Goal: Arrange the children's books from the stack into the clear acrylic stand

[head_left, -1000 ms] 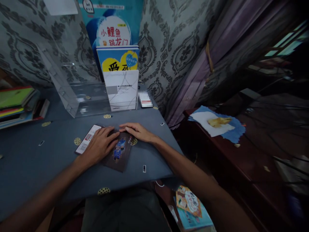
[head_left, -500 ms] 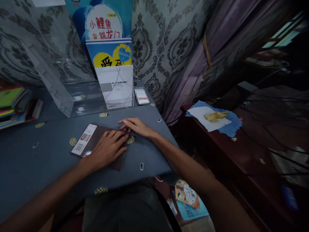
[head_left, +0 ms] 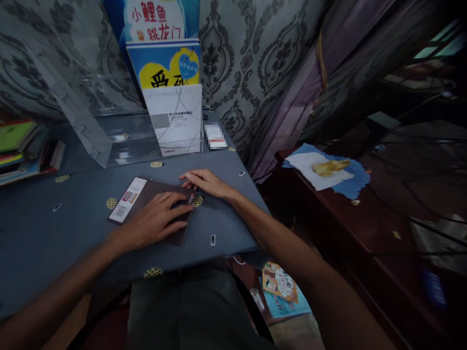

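Observation:
A thin, dark brown booklet lies flat on the grey tablecloth, with a white barcode label along its left edge. My left hand rests palm down across its middle, fingers spread. At the booklet's upper right corner is my right hand, its fingers loosely bent and apart; whether they touch the corner I cannot tell. Small red print shows between the two hands. Part of the booklet's lower edge is hidden under my left hand and wrist.
A clear acrylic rack behind the hands holds upright books and a white booklet. Stacked books lie at the left. On the right, a dark red cabinet bears a blue cloth and cables. Picture books lie below the table.
My left hand has shifted slightly back from the booklet's right edge, uncovering red print there. My right hand stays by the corner. The whole scene sits a little higher in view.

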Demonstrator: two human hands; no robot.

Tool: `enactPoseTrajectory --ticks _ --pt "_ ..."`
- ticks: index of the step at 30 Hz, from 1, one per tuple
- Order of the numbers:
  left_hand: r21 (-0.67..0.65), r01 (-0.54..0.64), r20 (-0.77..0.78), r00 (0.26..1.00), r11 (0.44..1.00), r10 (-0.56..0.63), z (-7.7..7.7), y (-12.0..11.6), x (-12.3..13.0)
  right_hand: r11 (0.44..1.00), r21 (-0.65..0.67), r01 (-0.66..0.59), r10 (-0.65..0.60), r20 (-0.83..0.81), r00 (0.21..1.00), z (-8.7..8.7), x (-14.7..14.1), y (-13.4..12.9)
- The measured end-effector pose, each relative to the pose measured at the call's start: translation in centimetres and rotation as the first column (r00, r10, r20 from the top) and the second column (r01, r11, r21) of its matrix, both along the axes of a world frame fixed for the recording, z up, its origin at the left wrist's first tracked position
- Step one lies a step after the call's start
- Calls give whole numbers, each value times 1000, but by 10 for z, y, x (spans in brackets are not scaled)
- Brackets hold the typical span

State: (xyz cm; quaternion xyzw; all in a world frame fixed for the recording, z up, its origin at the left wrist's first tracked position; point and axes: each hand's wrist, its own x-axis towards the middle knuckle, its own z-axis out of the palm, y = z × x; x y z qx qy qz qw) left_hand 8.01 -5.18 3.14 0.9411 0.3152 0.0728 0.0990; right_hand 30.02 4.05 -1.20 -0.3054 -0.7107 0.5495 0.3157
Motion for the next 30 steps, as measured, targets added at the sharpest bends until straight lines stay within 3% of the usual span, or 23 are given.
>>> enactPoseTrajectory --ticks 5,8,20,30 --pt "127 76 14 997 989 -79 -11 -37 -18 1000 -1 4 -4 11 1000 1 0 -1" --pt "194 89 18 995 977 -94 -20 -47 -19 1000 17 6 -6 16 1000 1 0 -1" --pt "123 118 -78 991 985 -109 -15 -21 5 1000 -13 26 -26 1 1000 1 -1 -3" --pt "279 68 -66 996 958 -51 -22 -22 -47 999 52 18 -23 109 994 10 0 -10"
